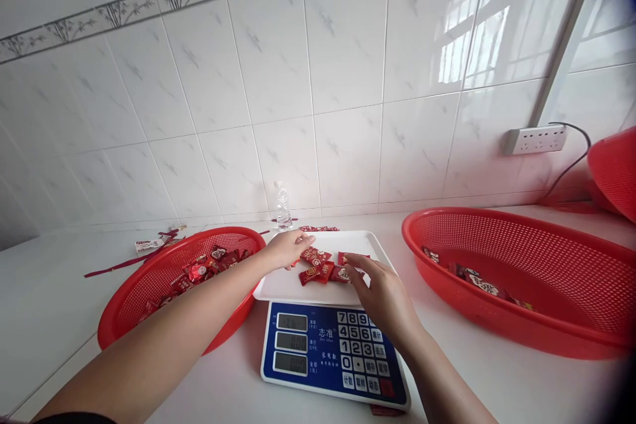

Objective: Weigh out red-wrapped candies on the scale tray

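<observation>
A kitchen-type digital scale (293, 387) with a blue keypad panel stands in front of me, its white weighing tray (278, 288) behind the panel. Several small red wrapped packets (317, 271) lie on the tray. At the tray's left side, my left hand (288, 248) has its fingers closed, and a bit of red packet shows beneath them. My right hand (380, 285) hovers over the tray's right side, thumb and fingers curved and apart beside the packets. Whether its fingertips touch one is unclear.
A red perforated basket (233, 235) of packets stands left, partly behind my left forearm. Another red basket (497, 215), holding a few packets, stands right. A clear bottle (283, 207) is by the tiled wall. A power strip (536, 140) hangs on the wall.
</observation>
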Demonstrator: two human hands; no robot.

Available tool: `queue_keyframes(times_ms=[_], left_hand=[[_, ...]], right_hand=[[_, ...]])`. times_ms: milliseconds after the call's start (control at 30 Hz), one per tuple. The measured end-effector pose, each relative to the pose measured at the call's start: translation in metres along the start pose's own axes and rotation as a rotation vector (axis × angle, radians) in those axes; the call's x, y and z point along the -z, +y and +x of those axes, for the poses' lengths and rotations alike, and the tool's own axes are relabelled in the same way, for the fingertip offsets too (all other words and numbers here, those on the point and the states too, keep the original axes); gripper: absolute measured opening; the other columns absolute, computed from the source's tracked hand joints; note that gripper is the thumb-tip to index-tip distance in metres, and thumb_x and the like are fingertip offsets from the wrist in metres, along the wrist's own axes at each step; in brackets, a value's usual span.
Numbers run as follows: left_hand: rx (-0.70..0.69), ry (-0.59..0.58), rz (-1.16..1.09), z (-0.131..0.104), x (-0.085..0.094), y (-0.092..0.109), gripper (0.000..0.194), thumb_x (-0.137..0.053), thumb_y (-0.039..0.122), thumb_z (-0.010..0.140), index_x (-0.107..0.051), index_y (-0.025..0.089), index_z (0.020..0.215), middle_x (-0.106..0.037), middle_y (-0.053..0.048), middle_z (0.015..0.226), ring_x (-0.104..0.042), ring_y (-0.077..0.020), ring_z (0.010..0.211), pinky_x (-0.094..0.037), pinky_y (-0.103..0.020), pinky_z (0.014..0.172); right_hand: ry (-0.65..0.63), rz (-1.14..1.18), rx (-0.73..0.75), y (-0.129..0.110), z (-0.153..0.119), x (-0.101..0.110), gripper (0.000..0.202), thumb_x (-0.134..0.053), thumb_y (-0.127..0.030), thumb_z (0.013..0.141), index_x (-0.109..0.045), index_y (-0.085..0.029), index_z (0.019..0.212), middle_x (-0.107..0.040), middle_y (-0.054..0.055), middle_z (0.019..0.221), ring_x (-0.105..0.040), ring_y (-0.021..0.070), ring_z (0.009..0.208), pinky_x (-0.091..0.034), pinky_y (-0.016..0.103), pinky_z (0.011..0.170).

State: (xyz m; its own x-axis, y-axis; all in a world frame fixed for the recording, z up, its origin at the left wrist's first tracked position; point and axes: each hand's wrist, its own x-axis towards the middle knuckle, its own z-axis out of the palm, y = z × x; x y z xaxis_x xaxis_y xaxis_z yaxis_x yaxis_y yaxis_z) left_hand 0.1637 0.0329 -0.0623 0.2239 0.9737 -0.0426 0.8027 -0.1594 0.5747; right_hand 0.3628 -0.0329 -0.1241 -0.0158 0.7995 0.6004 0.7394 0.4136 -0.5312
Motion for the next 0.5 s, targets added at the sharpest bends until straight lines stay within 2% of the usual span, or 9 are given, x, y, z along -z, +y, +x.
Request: queue_keyframes(times_ms=[133, 233, 400, 500], left_hand=[[-0.033, 0.064, 0.014, 0.003, 0.001, 0.001, 0.063, -0.026, 0.066, 0.088, -0.060, 0.015, 0.101, -0.064, -0.006, 0.082, -0.054, -0.0153, 0.055, -0.044, -0.028, 0.051], [-0.087, 0.116, 0.013, 0.006, -0.002, -0.001, 0.065, -0.025, 0.068, 0.087, -0.061, 0.015, 0.098, -0.065, -0.006, 0.083, -0.059, -0.0193, 0.066, -0.046, -0.031, 0.061], [-0.202, 0.150, -0.031, 0.009, -0.011, 0.009, 0.062, -0.023, 0.064, 0.090, -0.060, 0.017, 0.104, -0.067, -0.007, 0.100, -0.060, -0.0232, 0.093, -0.045, -0.033, 0.082], [-0.279, 0.112, -0.039, 0.010, -0.020, 0.020, 0.059, -0.020, 0.060, 0.093, -0.057, 0.017, 0.114, -0.064, -0.008, 0.115, -0.056, -0.0225, 0.108, -0.042, -0.033, 0.093]], right_hand=[[0.021, 0.013, 0.013, 0.000, 0.000, 0.000, 0.032, -0.042, -0.037, 0.089, -0.069, -0.024, 0.101, -0.074, 0.005, 0.095, -0.066, 0.0192, 0.069, -0.050, 0.031, 0.062], [0.027, 0.027, 0.013, -0.001, 0.000, 0.001, 0.031, -0.042, -0.036, 0.090, -0.069, -0.023, 0.100, -0.074, 0.005, 0.095, -0.066, 0.0188, 0.067, -0.049, 0.031, 0.061], [0.078, 0.076, -0.008, -0.004, 0.000, 0.005, 0.031, -0.042, -0.038, 0.090, -0.069, -0.024, 0.095, -0.074, 0.004, 0.093, -0.066, 0.0184, 0.067, -0.049, 0.030, 0.062], [0.121, 0.114, -0.028, -0.005, 0.000, 0.008, 0.032, -0.041, -0.040, 0.090, -0.069, -0.024, 0.094, -0.074, 0.004, 0.092, -0.066, 0.0183, 0.066, -0.049, 0.030, 0.062]])
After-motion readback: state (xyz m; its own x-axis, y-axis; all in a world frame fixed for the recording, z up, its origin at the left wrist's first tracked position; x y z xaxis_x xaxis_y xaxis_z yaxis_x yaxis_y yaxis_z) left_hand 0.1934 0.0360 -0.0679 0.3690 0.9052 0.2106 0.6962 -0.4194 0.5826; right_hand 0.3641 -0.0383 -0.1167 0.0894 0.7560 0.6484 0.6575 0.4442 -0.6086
